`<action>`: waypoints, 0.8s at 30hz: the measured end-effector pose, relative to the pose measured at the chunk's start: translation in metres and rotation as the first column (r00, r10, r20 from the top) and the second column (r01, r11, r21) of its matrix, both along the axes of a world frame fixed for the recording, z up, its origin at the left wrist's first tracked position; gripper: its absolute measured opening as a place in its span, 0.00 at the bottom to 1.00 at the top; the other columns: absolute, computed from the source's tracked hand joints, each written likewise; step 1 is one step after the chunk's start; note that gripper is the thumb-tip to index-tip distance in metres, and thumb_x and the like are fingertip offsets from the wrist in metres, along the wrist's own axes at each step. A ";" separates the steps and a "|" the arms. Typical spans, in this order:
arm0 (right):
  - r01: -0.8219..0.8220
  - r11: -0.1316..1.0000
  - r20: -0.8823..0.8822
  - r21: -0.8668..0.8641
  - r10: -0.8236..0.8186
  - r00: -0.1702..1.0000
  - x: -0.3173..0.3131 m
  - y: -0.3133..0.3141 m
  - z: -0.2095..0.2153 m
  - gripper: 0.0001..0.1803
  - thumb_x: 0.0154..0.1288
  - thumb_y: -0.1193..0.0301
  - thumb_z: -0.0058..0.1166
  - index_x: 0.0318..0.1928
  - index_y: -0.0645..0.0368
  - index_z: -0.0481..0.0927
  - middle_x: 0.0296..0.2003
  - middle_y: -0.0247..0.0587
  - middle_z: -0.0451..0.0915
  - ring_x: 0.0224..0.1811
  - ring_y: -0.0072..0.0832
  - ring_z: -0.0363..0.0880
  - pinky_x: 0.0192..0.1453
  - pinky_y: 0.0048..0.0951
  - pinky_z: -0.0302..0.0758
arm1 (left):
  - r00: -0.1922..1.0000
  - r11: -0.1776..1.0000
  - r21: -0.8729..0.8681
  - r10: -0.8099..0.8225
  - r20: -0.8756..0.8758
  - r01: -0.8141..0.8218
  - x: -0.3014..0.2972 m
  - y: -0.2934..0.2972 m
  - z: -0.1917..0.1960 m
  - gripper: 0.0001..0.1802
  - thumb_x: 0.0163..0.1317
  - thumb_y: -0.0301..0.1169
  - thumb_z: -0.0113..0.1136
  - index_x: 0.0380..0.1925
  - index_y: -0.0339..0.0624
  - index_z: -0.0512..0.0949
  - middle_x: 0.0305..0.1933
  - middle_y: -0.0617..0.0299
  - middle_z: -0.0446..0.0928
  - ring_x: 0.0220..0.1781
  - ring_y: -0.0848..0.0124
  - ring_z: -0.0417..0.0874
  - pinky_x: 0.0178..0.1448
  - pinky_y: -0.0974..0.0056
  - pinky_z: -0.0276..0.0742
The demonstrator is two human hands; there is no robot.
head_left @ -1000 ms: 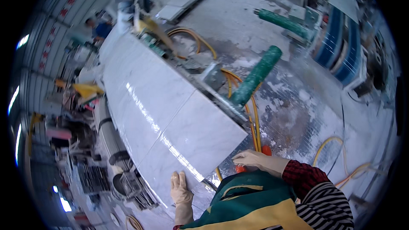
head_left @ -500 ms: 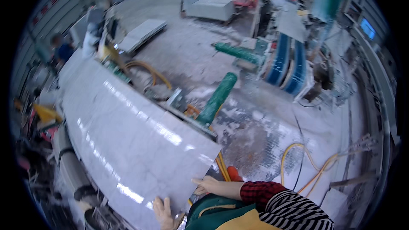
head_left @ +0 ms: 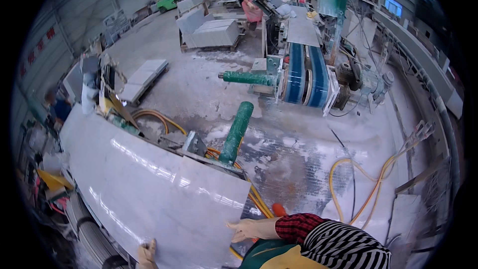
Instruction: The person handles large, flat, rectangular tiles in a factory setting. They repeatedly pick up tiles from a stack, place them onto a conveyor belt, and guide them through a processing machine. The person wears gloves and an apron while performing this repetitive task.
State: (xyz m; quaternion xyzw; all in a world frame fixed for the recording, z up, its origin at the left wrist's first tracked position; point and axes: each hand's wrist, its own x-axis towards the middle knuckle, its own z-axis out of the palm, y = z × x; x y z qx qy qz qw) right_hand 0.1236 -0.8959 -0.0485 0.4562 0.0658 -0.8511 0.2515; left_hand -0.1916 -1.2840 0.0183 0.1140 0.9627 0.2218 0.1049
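Note:
A broad pale stone slab, glossy with light reflections, fills the left and lower middle of the view. My right hand grips the slab's right edge near its lower corner, thumb side up; the fingers below the edge are hidden. At the slab's near edge my left hand is closed over the rim, with the rest of it cut off by the lower border. A green cylinder stands out from the frame beyond the slab's far edge.
Blue belts of a conveyor stand ahead right, with a green roller beside them. Yellow hoses lie on the wet floor. Stacked stone blocks sit farther back. A co-worker stands by the conveyor's far end.
My left hand has moved left along the slab's near edge, and its spread fingers have closed. The right hand stays at the slab's right edge. The view has tilted up, showing more background.

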 end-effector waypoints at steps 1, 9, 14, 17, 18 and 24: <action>-0.081 0.992 -0.161 0.093 0.095 0.982 -0.006 -0.002 0.004 0.40 0.79 0.48 0.54 0.75 0.66 0.62 0.74 0.61 0.66 0.72 0.46 0.74 0.76 0.42 0.74 | 0.998 0.997 0.076 0.005 -0.068 0.001 0.001 -0.022 -0.007 0.24 0.66 0.46 0.72 0.25 0.37 0.79 0.24 0.62 0.76 0.27 0.72 0.72 0.33 0.59 0.71; -0.096 0.940 -0.469 0.329 0.250 0.847 0.028 0.049 0.048 0.32 0.80 0.57 0.57 0.70 0.71 0.68 0.66 0.58 0.76 0.66 0.47 0.81 0.72 0.44 0.79 | 0.990 0.924 -0.373 0.117 0.075 -0.081 0.109 0.118 0.194 0.35 0.73 0.58 0.57 0.64 0.39 0.80 0.54 0.43 0.86 0.50 0.49 0.87 0.66 0.45 0.79; 0.147 0.859 -0.550 0.491 0.175 0.817 0.020 0.127 0.094 0.28 0.80 0.58 0.56 0.64 0.73 0.75 0.58 0.56 0.83 0.58 0.43 0.87 0.65 0.42 0.83 | 0.971 0.982 0.116 0.166 -0.175 -0.147 0.073 0.177 0.177 0.28 0.63 0.51 0.72 0.22 0.38 0.76 0.21 0.65 0.71 0.27 0.74 0.69 0.33 0.60 0.67; 0.230 0.744 -0.493 0.627 0.150 0.857 0.015 0.208 0.105 0.27 0.79 0.58 0.57 0.63 0.71 0.76 0.55 0.54 0.84 0.53 0.36 0.87 0.57 0.36 0.84 | 0.976 0.985 0.080 0.164 -0.142 -0.153 0.079 0.289 0.199 0.31 0.62 0.54 0.72 0.31 0.29 0.83 0.27 0.52 0.81 0.31 0.68 0.79 0.39 0.58 0.75; 0.258 0.692 -0.432 0.674 0.086 0.898 0.015 0.235 0.109 0.27 0.79 0.59 0.58 0.63 0.71 0.76 0.54 0.52 0.84 0.51 0.35 0.86 0.55 0.35 0.83 | 0.985 0.990 0.068 0.131 -0.114 -0.124 0.075 0.324 0.200 0.31 0.62 0.54 0.72 0.31 0.29 0.83 0.28 0.53 0.82 0.31 0.67 0.79 0.39 0.58 0.76; 0.749 0.282 -0.610 0.600 -0.445 0.656 0.020 0.430 0.057 0.26 0.76 0.59 0.61 0.63 0.66 0.77 0.52 0.44 0.84 0.51 0.31 0.82 0.55 0.36 0.80 | 0.988 0.984 0.096 -0.154 -0.003 0.153 0.069 0.560 0.156 0.33 0.65 0.58 0.65 0.31 0.30 0.83 0.26 0.58 0.80 0.32 0.70 0.77 0.42 0.61 0.75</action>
